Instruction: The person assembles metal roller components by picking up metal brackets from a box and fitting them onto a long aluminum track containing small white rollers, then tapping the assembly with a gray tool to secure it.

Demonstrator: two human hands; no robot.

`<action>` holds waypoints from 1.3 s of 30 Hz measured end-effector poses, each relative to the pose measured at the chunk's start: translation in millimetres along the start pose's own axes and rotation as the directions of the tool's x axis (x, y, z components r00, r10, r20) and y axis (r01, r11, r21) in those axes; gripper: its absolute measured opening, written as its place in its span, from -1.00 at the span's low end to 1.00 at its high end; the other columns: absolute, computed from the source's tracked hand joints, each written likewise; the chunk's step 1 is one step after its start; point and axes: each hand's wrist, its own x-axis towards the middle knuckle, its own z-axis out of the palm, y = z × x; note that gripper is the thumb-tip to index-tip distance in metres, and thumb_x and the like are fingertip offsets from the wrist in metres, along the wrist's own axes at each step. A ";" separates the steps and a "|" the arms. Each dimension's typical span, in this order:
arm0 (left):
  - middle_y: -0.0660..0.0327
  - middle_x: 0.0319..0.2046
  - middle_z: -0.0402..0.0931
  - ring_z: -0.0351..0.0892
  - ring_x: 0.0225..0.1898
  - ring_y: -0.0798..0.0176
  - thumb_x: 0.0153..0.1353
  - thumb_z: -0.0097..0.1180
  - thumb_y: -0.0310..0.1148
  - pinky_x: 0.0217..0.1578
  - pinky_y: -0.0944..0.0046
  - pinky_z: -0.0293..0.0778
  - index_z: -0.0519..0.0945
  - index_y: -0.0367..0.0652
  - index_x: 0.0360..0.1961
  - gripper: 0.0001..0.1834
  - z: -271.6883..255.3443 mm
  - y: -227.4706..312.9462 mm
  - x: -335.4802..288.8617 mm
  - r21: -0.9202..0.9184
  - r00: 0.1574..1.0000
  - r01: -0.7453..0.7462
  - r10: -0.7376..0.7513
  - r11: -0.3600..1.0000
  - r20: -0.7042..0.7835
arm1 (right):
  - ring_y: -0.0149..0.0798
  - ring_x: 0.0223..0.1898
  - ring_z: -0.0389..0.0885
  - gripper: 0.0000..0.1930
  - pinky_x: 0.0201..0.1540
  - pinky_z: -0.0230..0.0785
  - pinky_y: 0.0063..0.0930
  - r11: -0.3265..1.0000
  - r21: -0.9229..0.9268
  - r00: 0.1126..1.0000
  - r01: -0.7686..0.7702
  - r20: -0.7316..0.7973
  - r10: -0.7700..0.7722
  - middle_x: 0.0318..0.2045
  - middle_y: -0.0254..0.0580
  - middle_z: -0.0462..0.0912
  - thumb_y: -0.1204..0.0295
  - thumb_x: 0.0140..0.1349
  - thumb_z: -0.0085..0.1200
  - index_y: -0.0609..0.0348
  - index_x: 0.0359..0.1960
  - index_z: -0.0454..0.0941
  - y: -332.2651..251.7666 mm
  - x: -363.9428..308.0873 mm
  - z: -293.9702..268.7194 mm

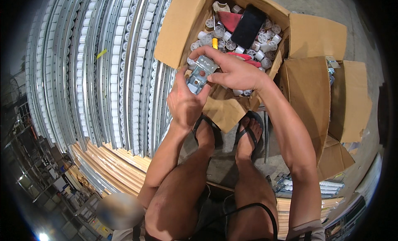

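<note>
A small silvery metal bracket (200,74) with holes and bent edges is held up in both hands, over the near left side of an open cardboard box (265,4). My left hand (184,103) grips its lower left, the thumb along its near side. My right hand (238,71) closes on its right and upper edges with thumb and fingers. In the box behind it lie many white and clear plastic rollers (265,46). On top of them rest a black smartphone (248,26), some red cloth (229,20) and a small yellow piece (214,43).
Long metal rails with rows of white rollers (118,54) are stacked along the left, above tan lengths of board (112,162). Another open cardboard box (304,104) stands at the right. More roller rails (327,187) lie at the lower right. My sandalled feet (250,135) are on the floor.
</note>
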 end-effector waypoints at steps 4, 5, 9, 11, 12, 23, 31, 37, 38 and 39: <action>-0.08 -0.45 0.65 0.70 -0.44 -0.12 0.03 0.47 -0.21 -0.45 0.08 0.56 0.45 -0.20 0.09 -0.35 2.3 -13.8 0.3 0.040 0.992 -0.119 0.120 0.992 -0.034 | -0.31 0.27 0.33 -0.38 0.33 0.14 -0.40 0.998 -0.018 0.998 0.061 -0.019 -0.061 0.17 -0.19 0.43 0.63 0.12 0.05 0.13 0.28 0.27 3.6 1.7 4.6; -0.07 -0.44 0.66 0.70 -0.43 -0.12 0.03 0.47 -0.21 -0.45 0.09 0.57 0.46 -0.19 0.08 -0.37 2.7 -13.8 0.3 0.044 0.989 -0.142 0.143 0.989 -0.031 | -0.31 0.27 0.33 -0.38 0.33 0.15 -0.41 0.997 -0.027 0.997 0.070 -0.026 -0.071 0.16 -0.19 0.43 0.63 0.12 0.05 0.13 0.28 0.27 3.9 0.8 4.1; -0.06 -0.41 0.67 0.70 -0.39 -0.13 0.04 0.45 -0.16 -0.39 0.08 0.57 0.49 -0.12 0.07 -0.40 0.9 -5.2 0.5 0.042 0.997 -0.075 0.076 0.996 -0.023 | -0.31 0.26 0.34 -0.37 0.31 0.17 -0.40 1.000 0.017 1.000 0.017 -0.019 -0.017 0.15 -0.17 0.43 0.63 0.08 0.00 0.17 0.27 0.27 -2.4 -0.9 2.2; -0.05 -0.42 0.66 0.69 -0.38 -0.15 0.05 0.43 -0.12 -0.35 0.07 0.57 0.51 -0.09 0.08 -0.40 -1.3 -2.2 1.7 0.085 1.000 -0.004 0.003 0.996 0.007 | -0.30 0.25 0.35 -0.37 0.29 0.18 -0.40 0.997 0.066 0.999 -0.042 -0.010 0.043 0.14 -0.14 0.44 0.63 0.06 -0.02 0.19 0.27 0.27 -9.0 0.1 4.2; -0.05 -0.42 0.66 0.69 -0.37 -0.16 0.04 0.43 -0.11 -0.34 0.06 0.57 0.51 -0.08 0.08 -0.39 -0.8 -0.5 1.9 0.082 1.000 0.016 -0.017 0.997 0.017 | -0.28 0.24 0.36 -0.37 0.28 0.19 -0.40 0.999 0.038 1.000 -0.012 -0.022 0.013 0.14 -0.13 0.44 0.63 0.06 -0.03 0.19 0.28 0.27 -7.9 -0.6 5.3; -0.06 -0.35 0.68 0.69 -0.34 -0.17 0.03 0.42 -0.04 -0.34 0.03 0.56 0.55 -0.10 0.04 -0.40 -2.3 11.8 0.6 0.052 0.989 0.123 -0.126 0.991 0.078 | -0.26 0.07 0.52 -0.45 0.14 0.36 -0.40 0.991 0.128 0.867 -0.035 -0.489 0.094 0.11 -0.10 0.51 0.46 0.25 0.08 0.19 0.29 0.30 3.1 -14.4 23.6; -0.05 -0.48 0.66 0.69 -0.44 -0.08 0.03 0.44 0.02 -0.38 0.09 0.55 0.58 -0.12 0.00 -0.39 -5.3 12.2 1.3 0.110 0.996 0.087 -0.087 0.990 -0.006 | 0.16 -0.19 0.56 -0.79 -0.06 0.45 -0.13 0.744 -0.195 0.509 -0.639 -0.833 0.218 -0.28 0.09 0.52 0.46 0.28 0.06 0.31 -0.12 0.44 14.1 -187.1 116.1; -0.05 -0.44 0.68 0.73 -0.39 -0.03 0.00 0.46 0.03 -0.34 0.13 0.57 0.59 -0.11 0.00 -0.38 -3.8 14.6 0.0 0.079 0.990 0.138 -0.139 0.987 0.012 | 0.30 -0.11 0.60 -0.57 -0.08 0.48 0.05 0.294 -0.063 0.253 -0.954 -0.696 0.672 -0.19 0.39 0.59 0.38 0.23 0.14 0.41 0.03 0.37 69.6 -254.8 151.1; -0.05 -0.45 0.68 0.73 -0.39 -0.02 0.00 0.46 0.03 -0.34 0.13 0.57 0.59 -0.11 0.00 -0.38 -3.5 15.2 0.2 0.056 0.990 0.141 -0.142 0.988 0.015 | 0.31 -0.13 0.60 -0.57 -0.09 0.48 0.06 0.289 -0.054 0.245 -0.956 -0.688 0.683 -0.21 0.39 0.60 0.38 0.22 0.14 0.41 0.04 0.36 74.8 -259.8 150.0; -0.02 -0.46 0.68 0.72 -0.44 0.05 0.00 0.46 0.02 -0.35 0.16 0.56 0.59 -0.12 0.01 -0.37 -3.4 14.7 0.2 0.068 0.985 0.166 -0.168 0.984 0.031 | 0.32 -0.15 0.61 -0.56 -0.10 0.47 0.08 0.292 -0.049 0.247 -0.955 -0.677 0.693 -0.23 0.39 0.61 0.39 0.22 0.13 0.41 0.05 0.35 78.1 -257.5 148.2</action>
